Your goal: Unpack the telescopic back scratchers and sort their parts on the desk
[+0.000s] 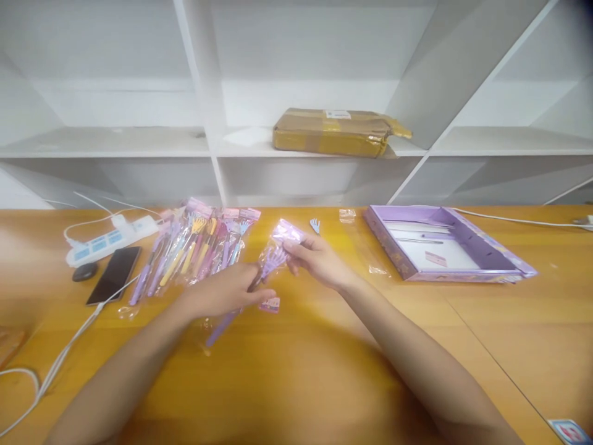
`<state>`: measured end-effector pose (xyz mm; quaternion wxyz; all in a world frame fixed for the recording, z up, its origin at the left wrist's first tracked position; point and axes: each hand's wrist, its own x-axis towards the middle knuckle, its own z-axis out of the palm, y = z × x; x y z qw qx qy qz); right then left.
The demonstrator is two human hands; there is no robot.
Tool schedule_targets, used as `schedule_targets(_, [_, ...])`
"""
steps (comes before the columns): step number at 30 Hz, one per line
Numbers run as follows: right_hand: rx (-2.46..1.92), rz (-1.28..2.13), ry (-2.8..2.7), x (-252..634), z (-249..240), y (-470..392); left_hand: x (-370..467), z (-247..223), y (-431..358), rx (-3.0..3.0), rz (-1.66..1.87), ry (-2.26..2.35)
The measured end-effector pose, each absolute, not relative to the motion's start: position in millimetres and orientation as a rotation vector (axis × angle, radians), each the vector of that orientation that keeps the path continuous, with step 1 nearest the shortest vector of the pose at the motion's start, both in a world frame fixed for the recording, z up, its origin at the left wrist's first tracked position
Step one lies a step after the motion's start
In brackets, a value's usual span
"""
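The hands pinch a seemingly bagged purple hand-shaped stick above the table.

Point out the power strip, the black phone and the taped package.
Power strip (107,245): head view, on its socket face.
Black phone (115,274): head view, on its screen.
Taped package (331,134): head view, on its front side.

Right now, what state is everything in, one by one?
Left hand: closed on purple back scratcher
Right hand: pinching wrapper top
Purple back scratcher: in clear wrapper
Other back scratchers: wrapped, piled together
Purple box: open, card inside
Phone: lying flat, screen dark
Power strip: plugs in; power can't be told
Brown parcel: taped, right end ragged
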<state>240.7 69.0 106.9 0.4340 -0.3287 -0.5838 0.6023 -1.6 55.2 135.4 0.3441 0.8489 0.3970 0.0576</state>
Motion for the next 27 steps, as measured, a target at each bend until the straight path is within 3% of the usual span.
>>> schedule_targets(3, [-0.809, 1.528, -1.508, 233, 108, 61, 1, 138, 54, 2.011, 0.296, 0.872])
schedule_targets(8, [-0.94, 1.276, -1.538, 231, 101, 67, 10, 125, 55, 1.642, 0.582, 0.839])
schedule_targets(17, [-0.992, 0.242, -1.87, 245, 96, 69, 19, 118, 48, 1.582, 0.715, 0.955])
schedule_targets(27, [-1.084, 0.117, -1.75, 249, 108, 63, 20, 120, 36, 1.743, 0.703, 0.964])
